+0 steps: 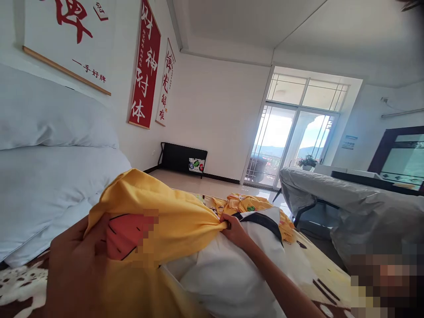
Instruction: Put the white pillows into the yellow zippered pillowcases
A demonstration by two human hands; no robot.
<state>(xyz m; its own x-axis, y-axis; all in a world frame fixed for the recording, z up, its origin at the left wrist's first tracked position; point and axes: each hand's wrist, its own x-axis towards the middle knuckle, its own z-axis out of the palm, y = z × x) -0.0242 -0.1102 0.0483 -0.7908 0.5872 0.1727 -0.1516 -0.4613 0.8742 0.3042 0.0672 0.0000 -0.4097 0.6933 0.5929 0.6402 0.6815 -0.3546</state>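
A yellow pillowcase [159, 207] with a red printed patch is stretched between my two hands. My left hand [73, 260], close to the camera, is closed on its left part, with the thumb over the cloth. My right hand [233, 229] pinches the gathered right end of the fabric in a fist. Beneath and beside the cloth lies a white pillow [215, 265], its right end crossed by a dark band. How far the pillow goes into the pillowcase is hidden by the folds.
White pillows [56, 185] are stacked on the left. A crumpled yellow printed cloth [251, 203] lies past my right hand on the patterned bedding [318, 269]. To the right stands a table under a plastic cover [347, 190]. A black folded piece [175, 157] leans by the far wall.
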